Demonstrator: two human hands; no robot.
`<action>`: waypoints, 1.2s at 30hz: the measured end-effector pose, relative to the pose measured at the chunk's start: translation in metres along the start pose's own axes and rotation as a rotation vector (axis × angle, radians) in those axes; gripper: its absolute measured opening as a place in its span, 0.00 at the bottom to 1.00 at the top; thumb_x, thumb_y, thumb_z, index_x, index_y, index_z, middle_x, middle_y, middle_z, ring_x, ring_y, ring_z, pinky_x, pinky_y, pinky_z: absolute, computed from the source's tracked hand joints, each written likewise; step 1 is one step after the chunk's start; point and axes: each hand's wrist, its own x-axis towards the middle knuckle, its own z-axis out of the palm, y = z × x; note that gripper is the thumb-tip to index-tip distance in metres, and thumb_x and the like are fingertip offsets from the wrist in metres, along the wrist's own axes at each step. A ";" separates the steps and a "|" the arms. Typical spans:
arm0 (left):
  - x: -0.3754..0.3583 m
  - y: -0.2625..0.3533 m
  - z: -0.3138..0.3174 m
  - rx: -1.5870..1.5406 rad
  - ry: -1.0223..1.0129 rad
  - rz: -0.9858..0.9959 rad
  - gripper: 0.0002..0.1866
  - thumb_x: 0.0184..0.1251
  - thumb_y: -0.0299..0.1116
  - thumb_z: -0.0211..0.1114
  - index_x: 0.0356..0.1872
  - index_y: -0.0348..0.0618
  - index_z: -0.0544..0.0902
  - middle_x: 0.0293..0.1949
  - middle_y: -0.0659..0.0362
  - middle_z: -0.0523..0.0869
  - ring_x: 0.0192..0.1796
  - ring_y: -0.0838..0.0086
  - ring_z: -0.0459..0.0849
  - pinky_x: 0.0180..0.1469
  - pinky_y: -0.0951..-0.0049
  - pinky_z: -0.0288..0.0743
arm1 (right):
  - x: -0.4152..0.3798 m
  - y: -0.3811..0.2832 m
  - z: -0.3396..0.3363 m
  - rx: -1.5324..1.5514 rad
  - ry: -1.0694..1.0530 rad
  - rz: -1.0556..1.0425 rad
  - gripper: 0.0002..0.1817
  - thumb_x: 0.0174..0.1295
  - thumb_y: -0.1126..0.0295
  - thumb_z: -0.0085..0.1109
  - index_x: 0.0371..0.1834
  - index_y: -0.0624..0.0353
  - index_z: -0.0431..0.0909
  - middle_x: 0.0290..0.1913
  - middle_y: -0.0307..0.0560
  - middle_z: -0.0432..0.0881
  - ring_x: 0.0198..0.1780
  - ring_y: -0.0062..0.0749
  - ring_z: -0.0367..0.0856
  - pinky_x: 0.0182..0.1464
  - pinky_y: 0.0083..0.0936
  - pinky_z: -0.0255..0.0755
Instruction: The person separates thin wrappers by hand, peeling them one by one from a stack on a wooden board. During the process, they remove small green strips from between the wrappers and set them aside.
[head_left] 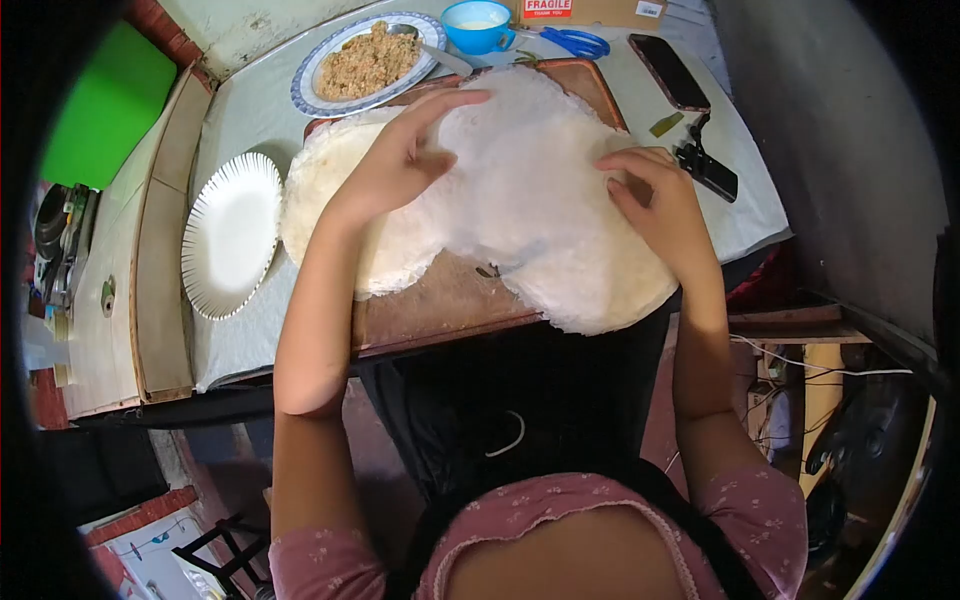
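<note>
Thin, pale round wrapper sheets (530, 170) lie overlapping on a brown board (430, 310), their edges ragged. One lobe hangs past the board's near edge. My left hand (405, 155) rests over the left and middle sheets, index finger stretched out and thumb apart. At the right edge of the sheets is my right hand (650, 195), its fingers bent and its thumb apart from them. Nothing shows between the fingers of either hand.
Behind the board stand a plate (305, 95) of minced filling (365, 65) with a spoon (440, 58), and a blue cup (478, 38). Blue-handled scissors (578, 42), a phone (668, 72) and a black stand (710, 175) lie right. A white paper plate (235, 235) sits left.
</note>
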 end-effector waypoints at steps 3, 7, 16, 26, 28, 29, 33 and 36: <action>0.003 -0.006 -0.004 0.023 -0.022 0.027 0.34 0.54 0.07 0.58 0.65 0.43 0.77 0.68 0.58 0.76 0.72 0.70 0.70 0.72 0.72 0.60 | -0.004 -0.002 0.002 -0.017 -0.045 -0.124 0.15 0.54 0.74 0.67 0.46 0.57 0.84 0.51 0.45 0.84 0.58 0.46 0.77 0.61 0.35 0.69; 0.004 -0.004 -0.006 -0.017 -0.009 0.031 0.34 0.55 0.07 0.58 0.65 0.43 0.79 0.66 0.59 0.79 0.69 0.73 0.73 0.69 0.74 0.64 | -0.016 -0.024 0.007 -0.068 -0.132 -0.202 0.17 0.51 0.66 0.72 0.46 0.51 0.84 0.55 0.40 0.83 0.66 0.43 0.73 0.69 0.42 0.61; 0.003 -0.004 -0.008 -0.108 0.025 -0.053 0.30 0.59 0.12 0.62 0.64 0.44 0.78 0.64 0.57 0.79 0.69 0.68 0.73 0.68 0.71 0.68 | -0.017 -0.049 0.035 -0.038 -0.135 -0.267 0.05 0.56 0.70 0.67 0.34 0.57 0.82 0.40 0.41 0.84 0.49 0.41 0.80 0.55 0.38 0.69; -0.004 0.008 -0.008 -0.216 -0.114 -0.352 0.63 0.47 0.48 0.81 0.80 0.40 0.49 0.75 0.38 0.58 0.77 0.58 0.56 0.75 0.64 0.53 | -0.002 -0.068 0.037 -0.023 0.026 -0.316 0.07 0.58 0.72 0.65 0.40 0.56 0.83 0.41 0.46 0.83 0.46 0.46 0.81 0.49 0.38 0.75; -0.008 0.004 -0.012 -0.177 -0.194 -0.268 0.62 0.47 0.41 0.81 0.80 0.42 0.48 0.78 0.43 0.54 0.81 0.60 0.48 0.79 0.65 0.42 | 0.000 -0.067 0.037 -0.026 -0.003 -0.321 0.10 0.59 0.71 0.65 0.43 0.55 0.84 0.43 0.47 0.83 0.46 0.46 0.82 0.49 0.38 0.76; -0.009 0.001 -0.012 -0.174 -0.193 -0.200 0.62 0.46 0.37 0.81 0.81 0.42 0.48 0.79 0.45 0.54 0.81 0.61 0.47 0.79 0.66 0.40 | 0.001 -0.067 0.037 -0.026 -0.018 -0.324 0.11 0.59 0.71 0.65 0.45 0.55 0.84 0.44 0.48 0.83 0.47 0.47 0.82 0.49 0.38 0.76; -0.010 -0.001 -0.012 -0.113 -0.194 -0.058 0.63 0.45 0.27 0.81 0.81 0.43 0.47 0.81 0.53 0.53 0.81 0.65 0.50 0.77 0.69 0.47 | 0.014 -0.072 0.035 -0.007 -0.049 -0.230 0.12 0.59 0.69 0.65 0.46 0.55 0.84 0.43 0.49 0.84 0.47 0.48 0.82 0.48 0.40 0.76; -0.009 0.013 -0.014 -0.093 -0.179 -0.076 0.63 0.45 0.25 0.81 0.81 0.44 0.47 0.81 0.55 0.53 0.77 0.71 0.57 0.64 0.76 0.64 | 0.020 -0.076 0.038 0.011 -0.038 -0.224 0.13 0.58 0.67 0.66 0.46 0.56 0.83 0.42 0.49 0.84 0.46 0.48 0.83 0.47 0.40 0.76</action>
